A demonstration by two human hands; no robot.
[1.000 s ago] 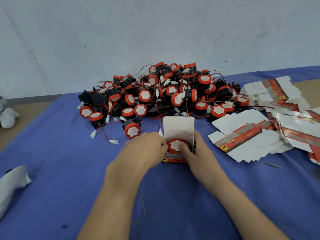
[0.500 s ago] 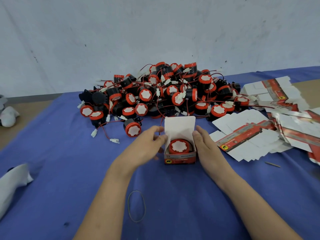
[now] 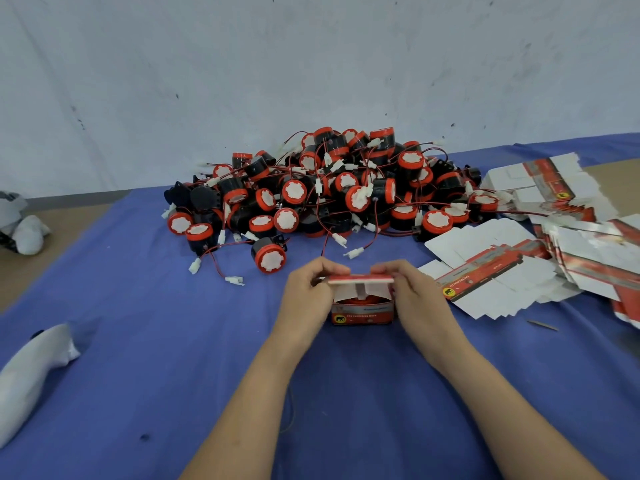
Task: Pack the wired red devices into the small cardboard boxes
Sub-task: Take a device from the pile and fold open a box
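Observation:
A small red and white cardboard box (image 3: 363,313) stands on the blue cloth in front of me, with a red device just visible inside under its half-folded lid (image 3: 360,280). My left hand (image 3: 308,292) pinches the lid's left end and flanks the box. My right hand (image 3: 412,296) pinches the lid's right end on the other side. Behind the box lies a big heap of red and black wired devices (image 3: 332,192) with white connectors. One device (image 3: 269,258) sits apart at the heap's near edge.
Flat unfolded box blanks (image 3: 502,282) are spread to the right, with a larger stack (image 3: 547,188) behind them. A white cloth bundle (image 3: 31,372) lies at the near left, another (image 3: 24,230) at the far left. A grey wall backs the table.
The upright lid flap has been folded forward and down over the device. Both hands rose from the box's sides to grip the lid's ends.

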